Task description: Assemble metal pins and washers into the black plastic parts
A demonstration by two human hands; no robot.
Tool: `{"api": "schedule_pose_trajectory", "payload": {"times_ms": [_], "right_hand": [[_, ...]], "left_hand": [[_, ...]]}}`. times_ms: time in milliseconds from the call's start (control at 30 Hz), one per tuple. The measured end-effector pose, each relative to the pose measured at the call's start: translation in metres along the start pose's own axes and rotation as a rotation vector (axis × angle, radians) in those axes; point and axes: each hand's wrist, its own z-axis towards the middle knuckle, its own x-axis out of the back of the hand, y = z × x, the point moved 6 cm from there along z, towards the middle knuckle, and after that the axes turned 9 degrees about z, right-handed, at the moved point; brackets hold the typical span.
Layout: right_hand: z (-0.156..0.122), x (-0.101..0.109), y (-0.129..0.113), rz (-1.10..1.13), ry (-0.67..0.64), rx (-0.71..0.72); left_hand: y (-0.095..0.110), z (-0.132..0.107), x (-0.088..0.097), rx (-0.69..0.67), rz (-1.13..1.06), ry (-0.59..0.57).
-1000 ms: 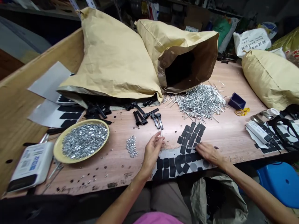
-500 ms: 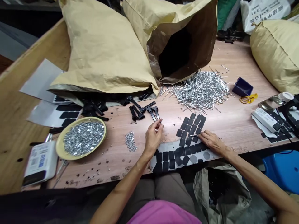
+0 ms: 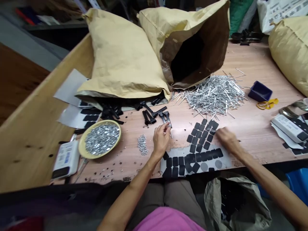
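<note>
Print on white bag (image 3: 280, 12), left white box (image 3: 65, 156): blurred, unreadable.

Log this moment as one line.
left hand: at black-headed pieces, grip unclear | right hand: blurred, beside black pads | beyond them: silvery rod pile

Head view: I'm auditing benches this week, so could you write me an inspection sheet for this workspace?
Surface: wood-look tabletop, dark specks and worn marks near the front edge.
Job's things: black parts by the left hand; black pads in rows; heaped metal rods.
Clutter: yellow bowl of small metal pieces; dark blue tray; yellow bands.
Grip: left fingertips at the black parts, contact unclear; right hand blurred beside the pads, hold unclear.
Cables: nothing seen.
Surroundings: large paper sacks on the tabletop; open sack below its front edge.
</note>
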Motion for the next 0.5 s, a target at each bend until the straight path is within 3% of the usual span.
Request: {"api": "schedule_pose_trajectory", "payload": {"times_ms": [67,167,233,500], "right_hand": [[0.0,0.003,0.01,-0.061,0.064,-0.092],[-0.002,-0.01,-0.008,0.003,-0.031,0.035],[-0.005,-0.017,-0.022,0.042,-0.061,0.047],[-0.007,-0.014,-0.008,-0.071,0.071,-0.236]], "left_hand": [[0.002,0.008,-0.001,-0.011,0.115,0.024],[0.006,0.017,-0.008,-0.005,0.301,0.011],[0.009,0.02,-0.012,0.006,0.387,-0.003],[0.009,0.022,-0.019,0.066,0.468,-0.122]]}}
